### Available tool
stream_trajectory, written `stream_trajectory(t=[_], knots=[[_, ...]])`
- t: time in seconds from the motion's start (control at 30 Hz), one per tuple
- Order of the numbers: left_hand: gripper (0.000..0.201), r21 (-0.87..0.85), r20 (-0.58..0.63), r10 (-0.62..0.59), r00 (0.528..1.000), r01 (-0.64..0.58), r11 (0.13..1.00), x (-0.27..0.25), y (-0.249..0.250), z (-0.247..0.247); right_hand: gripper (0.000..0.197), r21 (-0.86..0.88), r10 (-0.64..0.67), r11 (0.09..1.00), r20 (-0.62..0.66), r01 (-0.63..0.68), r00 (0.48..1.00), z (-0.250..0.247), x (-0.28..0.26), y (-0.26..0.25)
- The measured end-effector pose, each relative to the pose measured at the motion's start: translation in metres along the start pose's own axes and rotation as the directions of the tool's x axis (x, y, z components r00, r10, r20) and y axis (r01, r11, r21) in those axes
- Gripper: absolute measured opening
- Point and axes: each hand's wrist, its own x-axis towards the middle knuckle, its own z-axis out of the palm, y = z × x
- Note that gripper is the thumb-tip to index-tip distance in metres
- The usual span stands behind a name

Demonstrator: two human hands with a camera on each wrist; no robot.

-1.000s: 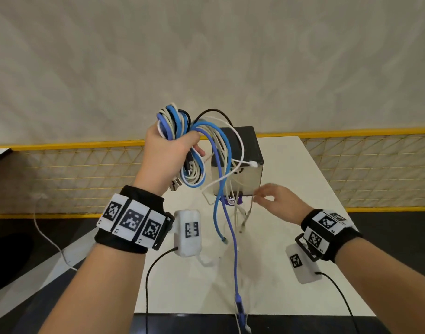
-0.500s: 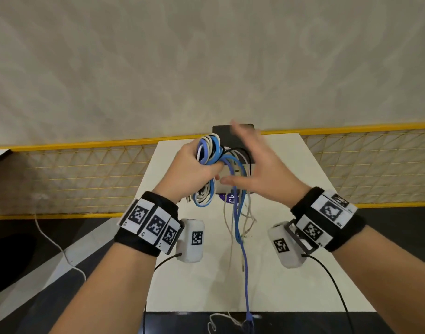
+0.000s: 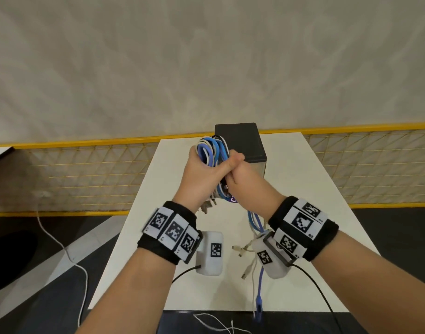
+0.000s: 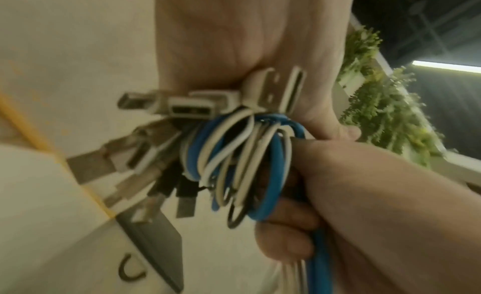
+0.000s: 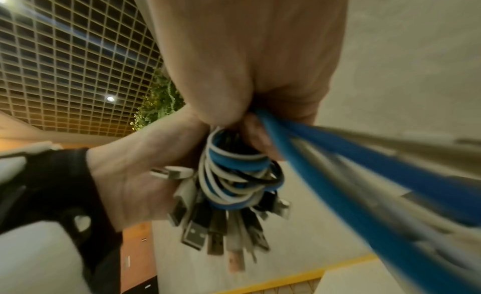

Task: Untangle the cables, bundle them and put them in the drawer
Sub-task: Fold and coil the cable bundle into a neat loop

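Note:
My left hand (image 3: pixel 202 172) grips a coiled bundle of blue, white and black cables (image 3: pixel 212 149) above the white table (image 3: pixel 303 189). Several USB plugs (image 4: pixel 182 105) stick out below its palm. My right hand (image 3: pixel 245 179) presses against the left and grips the loose blue and white cable tails (image 3: pixel 253 222), which hang down past the table's front edge (image 3: pixel 258 307). The right wrist view shows the coil (image 5: pixel 234 175) and the blue tails (image 5: pixel 364 185) running from my fist. The small drawer box (image 3: pixel 242 143) with a dark top stands just behind the hands.
A yellow mesh fence (image 3: pixel 86 174) runs behind the table, with a pale wall above. A white cord (image 3: pixel 62 247) trails over the dark floor at the left. More white cable ends (image 3: pixel 221 324) lie below the table's front edge.
The left hand has lowered the coil toward the box. The right hand came up from the table, was open over the cables, and now grips the hanging tails beside the left hand.

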Motion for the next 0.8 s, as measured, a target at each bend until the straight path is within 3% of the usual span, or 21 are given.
stream_trajectory(t=[0.07, 0.17, 0.3, 0.47, 0.57, 0.63, 0.77, 0.8], knots=[[0.050, -0.130, -0.045, -0.097, 0.994, 0.090, 0.987, -0.002, -0.002, 0.007, 0.024, -0.135, 0.041, 0.990, 0.053, -0.033, 0.998, 0.000, 0.003, -0.004], [0.041, -0.307, -0.128, -0.180, 0.975, 0.134, 0.942, 0.000, -0.003, 0.011, 0.025, -0.058, 0.045, 0.998, 0.095, -0.039, 0.994, -0.010, 0.000, -0.008], [0.020, -0.278, -0.225, -0.098, 0.969, 0.033, 0.960, 0.007, -0.001, 0.010, 0.031, 0.105, 0.032, 0.993, 0.148, -0.047, 0.988, -0.017, -0.016, -0.003], [0.022, -0.231, -0.248, -0.009, 0.969, -0.050, 0.972, 0.009, 0.007, 0.010, 0.041, 0.393, 0.077, 0.914, 0.064, -0.097, 0.995, -0.006, -0.037, 0.010], [0.030, -0.293, -0.295, 0.002, 0.955, -0.092, 0.952, 0.017, 0.012, 0.002, 0.020, 0.323, 0.138, 0.934, 0.073, -0.155, 0.988, 0.009, -0.060, 0.031], [0.034, -0.292, -0.266, 0.026, 0.964, -0.106, 0.950, 0.018, 0.013, -0.001, 0.003, 0.321, 0.146, 0.930, 0.128, -0.180, 0.981, 0.018, -0.071, 0.045], [0.007, -0.266, -0.043, 0.073, 0.996, -0.082, 0.961, 0.008, 0.009, -0.005, 0.013, 0.265, 0.179, 0.935, 0.222, -0.236, 0.958, 0.019, -0.066, 0.066], [0.009, -0.242, 0.038, 0.090, 0.995, -0.078, 0.967, 0.006, 0.008, -0.008, 0.016, 0.214, 0.175, 0.948, 0.261, -0.234, 0.949, 0.014, -0.062, 0.066]])
